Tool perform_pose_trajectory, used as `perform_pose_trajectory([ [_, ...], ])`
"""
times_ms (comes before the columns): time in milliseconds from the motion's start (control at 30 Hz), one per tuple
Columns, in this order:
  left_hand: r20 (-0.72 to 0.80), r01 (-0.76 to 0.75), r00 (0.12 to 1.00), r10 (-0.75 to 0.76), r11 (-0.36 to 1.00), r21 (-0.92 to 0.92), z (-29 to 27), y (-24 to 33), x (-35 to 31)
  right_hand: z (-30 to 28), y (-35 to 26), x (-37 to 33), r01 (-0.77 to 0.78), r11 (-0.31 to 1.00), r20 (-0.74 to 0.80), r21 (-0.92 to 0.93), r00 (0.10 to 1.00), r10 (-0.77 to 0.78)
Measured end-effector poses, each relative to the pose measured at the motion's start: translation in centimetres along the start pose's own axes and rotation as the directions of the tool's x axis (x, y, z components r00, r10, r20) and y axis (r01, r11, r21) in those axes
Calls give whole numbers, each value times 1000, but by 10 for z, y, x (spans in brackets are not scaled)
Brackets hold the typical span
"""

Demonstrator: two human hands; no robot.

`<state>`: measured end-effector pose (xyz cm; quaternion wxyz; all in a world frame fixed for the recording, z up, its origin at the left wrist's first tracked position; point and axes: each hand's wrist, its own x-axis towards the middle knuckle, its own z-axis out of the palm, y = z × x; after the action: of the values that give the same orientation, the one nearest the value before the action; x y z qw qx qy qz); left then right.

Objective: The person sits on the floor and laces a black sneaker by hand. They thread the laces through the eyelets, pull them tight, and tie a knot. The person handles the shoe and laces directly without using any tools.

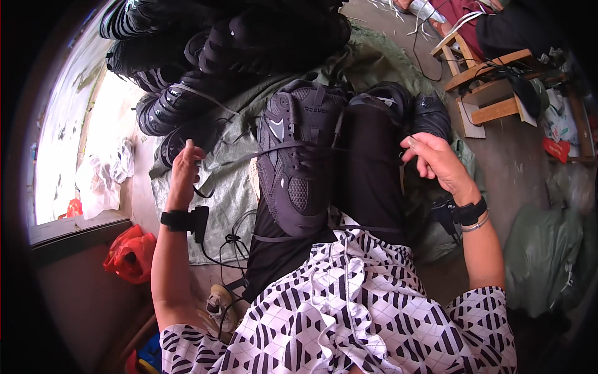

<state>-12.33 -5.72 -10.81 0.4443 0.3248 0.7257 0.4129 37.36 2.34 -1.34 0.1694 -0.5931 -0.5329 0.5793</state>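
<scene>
1. Nearest the camera is the person's black-and-white geometric-patterned garment, filling the lower middle of the view, with both bare forearms rising from it on either side.

2. Just beyond it, resting on the lap over black trousers, lies a dark grey mesh sports shoe with a thick sole. Its long axis runs straight away from the person.

3. A thin dark shoelace runs crosswise over the shoe, pulled taut and roughly at right angles to the shoe's long axis.

4. The left hand is raised to the left of the shoe, fingers closed, pinching the left end of the shoelace. A black wrist strap with a small device sits on that forearm.

5. The right hand is to the right of the shoe, beyond the trouser leg, fingers curled and gripping the other end of the lace. It wears a black watch and a thin bracelet.

6. The shoe lies between the two hands; the left hand looks slightly nearer to it, the right being held further out.

7. Beyond the shoe, a heap of similar dark shoes is piled on a grey-green tarpaulin spread on the floor.

8. At upper right stands a low wooden stool, where another person's legs show. A red plastic bag lies at lower left, and a white plastic bag sits above it.
</scene>
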Motion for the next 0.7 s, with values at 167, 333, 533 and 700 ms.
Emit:
perform_pose_trajectory([
  [167, 235, -343, 904, 356, 934, -95, 62, 42, -31, 1, 3, 9, 162, 967, -13, -195, 986, -168],
  [333, 482, -710, 687, 543, 642, 288, 110, 127, -93, 53, -40, 9, 406, 898, -44, -168, 907, -418],
  [533, 618, -885, 312, 722, -17, 466, 120, 143, -71, 88, -51, 16, 546, 823, 21, -159, 835, -550],
  [700, 633, -846, 246, 734, -156, 510, 103, 123, -57, 93, -51, 4, 390, 905, 183, -169, 915, -360],
])
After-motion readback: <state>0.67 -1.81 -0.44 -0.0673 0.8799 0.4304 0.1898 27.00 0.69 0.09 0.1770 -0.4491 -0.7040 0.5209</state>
